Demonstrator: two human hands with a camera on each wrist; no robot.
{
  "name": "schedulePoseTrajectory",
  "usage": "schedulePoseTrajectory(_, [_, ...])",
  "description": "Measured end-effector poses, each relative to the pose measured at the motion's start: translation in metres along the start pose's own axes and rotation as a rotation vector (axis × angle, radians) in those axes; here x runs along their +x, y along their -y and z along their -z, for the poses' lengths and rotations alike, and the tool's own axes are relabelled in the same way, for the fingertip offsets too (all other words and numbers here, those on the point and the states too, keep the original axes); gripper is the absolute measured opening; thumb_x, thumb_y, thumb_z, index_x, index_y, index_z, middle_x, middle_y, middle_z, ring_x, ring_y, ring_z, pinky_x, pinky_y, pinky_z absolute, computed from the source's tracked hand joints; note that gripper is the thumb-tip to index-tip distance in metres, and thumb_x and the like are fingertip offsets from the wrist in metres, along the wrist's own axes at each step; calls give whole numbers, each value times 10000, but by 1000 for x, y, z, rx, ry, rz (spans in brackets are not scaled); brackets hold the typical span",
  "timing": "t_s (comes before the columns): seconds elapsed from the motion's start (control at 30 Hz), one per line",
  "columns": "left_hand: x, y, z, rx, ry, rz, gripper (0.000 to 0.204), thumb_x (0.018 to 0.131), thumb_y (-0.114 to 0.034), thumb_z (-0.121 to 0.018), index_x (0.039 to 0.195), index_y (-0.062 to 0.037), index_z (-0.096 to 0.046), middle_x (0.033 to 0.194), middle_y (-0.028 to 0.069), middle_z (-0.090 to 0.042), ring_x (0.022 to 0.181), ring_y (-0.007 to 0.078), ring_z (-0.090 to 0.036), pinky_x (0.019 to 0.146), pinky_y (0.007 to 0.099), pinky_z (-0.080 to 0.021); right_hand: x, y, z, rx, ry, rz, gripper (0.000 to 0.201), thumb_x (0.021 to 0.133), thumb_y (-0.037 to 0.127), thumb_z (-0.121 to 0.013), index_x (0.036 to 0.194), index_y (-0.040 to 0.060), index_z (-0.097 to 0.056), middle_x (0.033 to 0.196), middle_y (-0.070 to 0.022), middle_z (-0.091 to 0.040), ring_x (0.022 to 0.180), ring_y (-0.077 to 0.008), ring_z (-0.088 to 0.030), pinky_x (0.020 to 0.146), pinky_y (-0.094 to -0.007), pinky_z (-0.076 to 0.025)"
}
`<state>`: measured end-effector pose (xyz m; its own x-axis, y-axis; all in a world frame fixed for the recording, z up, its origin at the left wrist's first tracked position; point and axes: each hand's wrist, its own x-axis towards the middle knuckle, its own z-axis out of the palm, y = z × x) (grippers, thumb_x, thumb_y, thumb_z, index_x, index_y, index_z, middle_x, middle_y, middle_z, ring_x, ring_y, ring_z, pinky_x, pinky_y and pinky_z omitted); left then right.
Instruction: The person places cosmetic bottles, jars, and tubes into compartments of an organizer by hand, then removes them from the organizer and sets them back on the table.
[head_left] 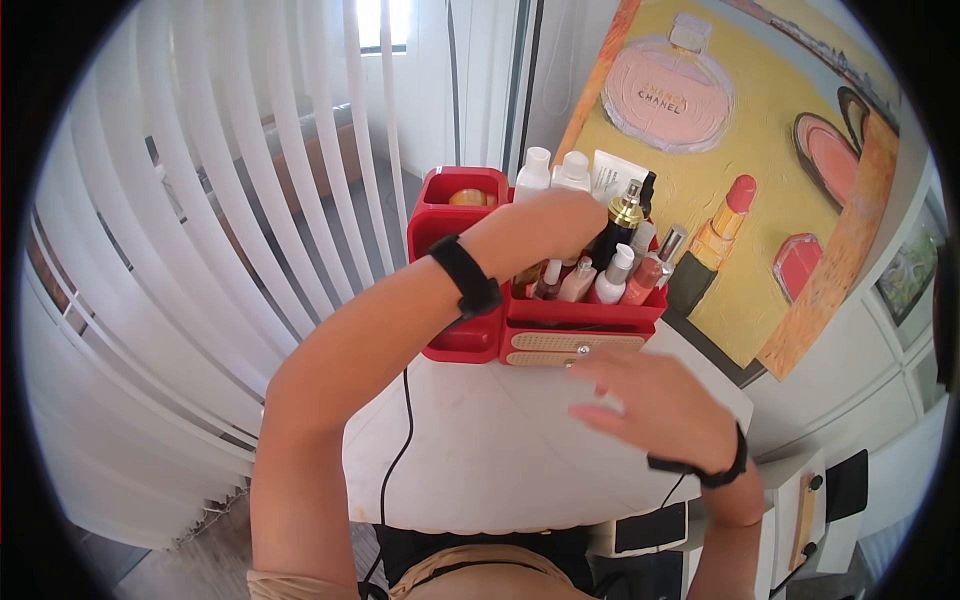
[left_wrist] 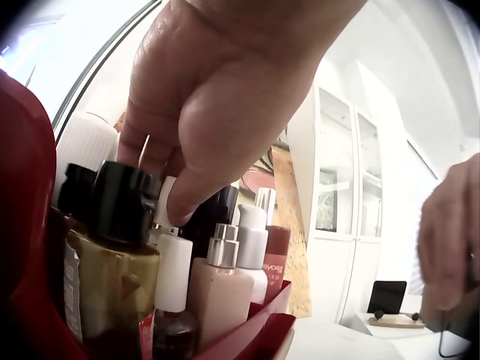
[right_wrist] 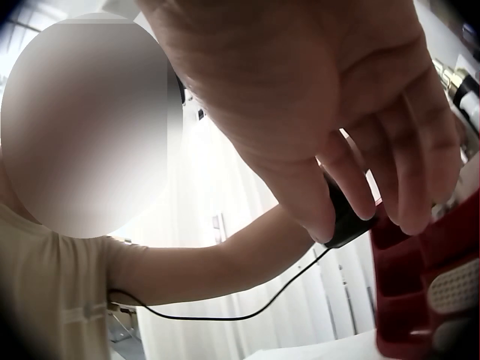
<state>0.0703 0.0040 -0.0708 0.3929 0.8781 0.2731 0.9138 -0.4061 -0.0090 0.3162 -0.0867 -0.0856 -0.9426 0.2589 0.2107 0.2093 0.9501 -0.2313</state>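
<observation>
Head view looks down from above; 2 wrist views sit close, sharing the red organizer (head_left: pixel 470 340).

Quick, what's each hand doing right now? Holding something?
Left hand: fingers curled down among the bottles in the red organizer, fingertips on a black-capped bottle; a firm grip cannot be told.
Right hand: open, holding nothing, hovering by the organizer's drawers.

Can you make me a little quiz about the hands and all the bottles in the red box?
1. True or false: the right hand is holding a bottle.
2. Where do the left hand's fingers reach? A) among the bottles B) into a drawer C) onto the table
3. What colour is the organiser?

Key
1. False; it hovers open above the table.
2. A
3. Red
</observation>
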Motion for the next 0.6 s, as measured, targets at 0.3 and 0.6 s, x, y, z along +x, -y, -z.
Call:
schedulePoseTrajectory(0.3, [-2,3,10,48,146,32,210,919,-129,-627,1080,-57,-741,1038,180,-728,944,353,-701,849,435,-557,3,42,-32,295,55,412,278,949,207,-667,1169,53,-593,1064,-90,-643,888,-259,-671,709,-365,-566])
schedulePoseTrajectory(0.6, [-64,71,77,-163,-530,240,272,1038,-224,-562,1209,-57,-691,1054,158,-709,958,269,-683,838,387,-574,7,71,-32,667,-467,871,381,951,95,-639,1292,-68,-595,1227,-228,-643,933,-314,-686,821,-394,-569])
